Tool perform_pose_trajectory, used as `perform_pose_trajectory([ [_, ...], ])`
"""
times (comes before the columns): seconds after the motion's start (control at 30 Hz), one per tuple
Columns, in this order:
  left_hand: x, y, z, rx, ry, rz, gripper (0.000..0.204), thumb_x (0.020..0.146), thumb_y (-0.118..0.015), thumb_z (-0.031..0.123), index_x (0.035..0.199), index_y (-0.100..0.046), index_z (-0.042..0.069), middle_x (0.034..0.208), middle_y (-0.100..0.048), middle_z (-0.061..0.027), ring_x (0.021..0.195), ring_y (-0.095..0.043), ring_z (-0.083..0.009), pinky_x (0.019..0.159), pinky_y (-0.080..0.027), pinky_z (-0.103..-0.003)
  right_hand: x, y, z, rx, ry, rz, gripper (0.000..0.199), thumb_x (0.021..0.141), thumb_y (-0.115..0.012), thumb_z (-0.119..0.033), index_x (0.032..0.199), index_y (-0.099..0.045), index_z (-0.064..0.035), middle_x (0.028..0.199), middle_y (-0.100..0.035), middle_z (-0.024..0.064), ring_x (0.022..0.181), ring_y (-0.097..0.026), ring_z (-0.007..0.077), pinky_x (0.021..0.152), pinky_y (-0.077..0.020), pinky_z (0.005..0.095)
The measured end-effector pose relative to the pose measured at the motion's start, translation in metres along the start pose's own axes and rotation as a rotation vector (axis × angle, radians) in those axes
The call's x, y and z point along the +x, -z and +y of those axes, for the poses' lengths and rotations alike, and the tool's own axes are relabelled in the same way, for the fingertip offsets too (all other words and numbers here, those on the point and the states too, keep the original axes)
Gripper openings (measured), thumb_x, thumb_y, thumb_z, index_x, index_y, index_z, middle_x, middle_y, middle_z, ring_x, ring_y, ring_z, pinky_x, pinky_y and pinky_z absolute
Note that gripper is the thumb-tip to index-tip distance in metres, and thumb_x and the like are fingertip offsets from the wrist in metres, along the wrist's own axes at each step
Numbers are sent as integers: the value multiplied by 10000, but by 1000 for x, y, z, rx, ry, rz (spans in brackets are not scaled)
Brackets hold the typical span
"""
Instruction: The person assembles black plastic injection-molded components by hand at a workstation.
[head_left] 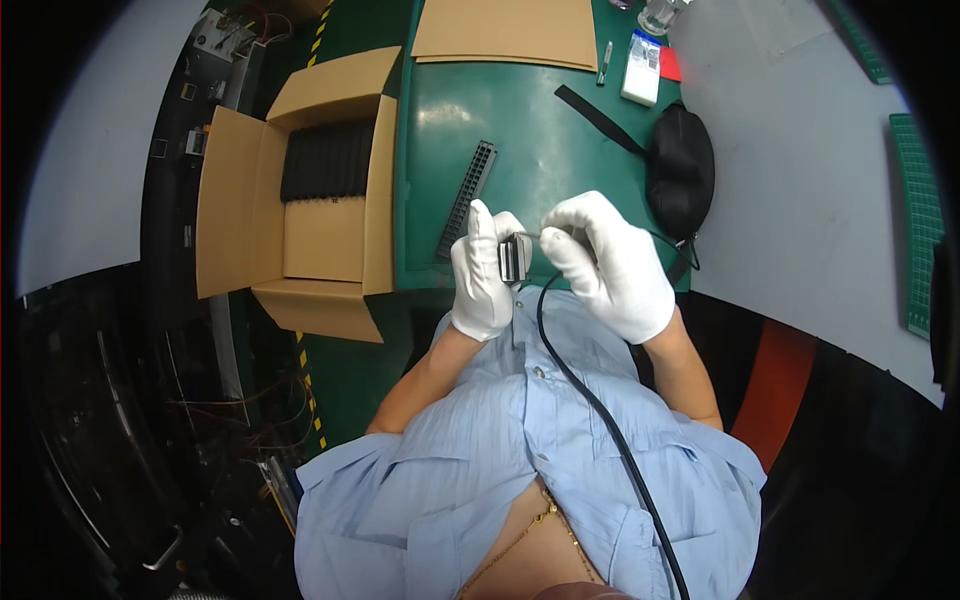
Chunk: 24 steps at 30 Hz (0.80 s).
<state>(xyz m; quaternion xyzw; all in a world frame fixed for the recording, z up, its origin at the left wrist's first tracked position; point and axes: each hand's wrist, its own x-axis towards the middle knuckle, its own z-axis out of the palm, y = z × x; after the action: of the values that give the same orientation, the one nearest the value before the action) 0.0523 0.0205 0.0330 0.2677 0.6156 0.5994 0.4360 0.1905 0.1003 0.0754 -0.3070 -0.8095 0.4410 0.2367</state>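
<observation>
Both hands wear white gloves and meet over the near edge of the green table. My left hand is closed around a small black and silver connector block, thumb pointing up. My right hand pinches a thin wire or pin at the block's top. A black cable runs from the block down across my light blue shirt. A long black toothed strip lies on the table just beyond my left hand.
An open cardboard box with black parts inside stands at the left. A flat cardboard sheet lies at the far edge. A black pouch with strap, a white packet and a pen lie at the right.
</observation>
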Motion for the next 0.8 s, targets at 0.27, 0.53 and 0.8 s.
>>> perform_pose_trajectory([
  [0.27,2,1,-10,79,-209,-107,717,1078,-144,527,617,-461,78,507,-394,23,453,-318,-71,471,-269,-242,-11,13,12,-557,528,-53,214,720,-726,-97,928,-681,-111,831,-667,11,656,-636,203,554,-467,301],
  [0.53,3,3,-7,137,-174,-165,711,1084,-111,499,583,-399,86,540,-398,14,480,-323,-89,504,-292,-256,-23,15,12,-390,598,-16,295,684,-740,-119,970,-668,-113,787,-666,7,577,-610,193,504,-440,308],
  [0.8,-2,5,-9,174,-288,-193,696,1097,-154,415,653,-502,9,546,-420,-33,491,-376,-124,519,-333,-290,-11,11,15,-508,450,36,231,726,-650,-93,953,-654,-135,830,-663,3,703,-661,204,593,-516,336],
])
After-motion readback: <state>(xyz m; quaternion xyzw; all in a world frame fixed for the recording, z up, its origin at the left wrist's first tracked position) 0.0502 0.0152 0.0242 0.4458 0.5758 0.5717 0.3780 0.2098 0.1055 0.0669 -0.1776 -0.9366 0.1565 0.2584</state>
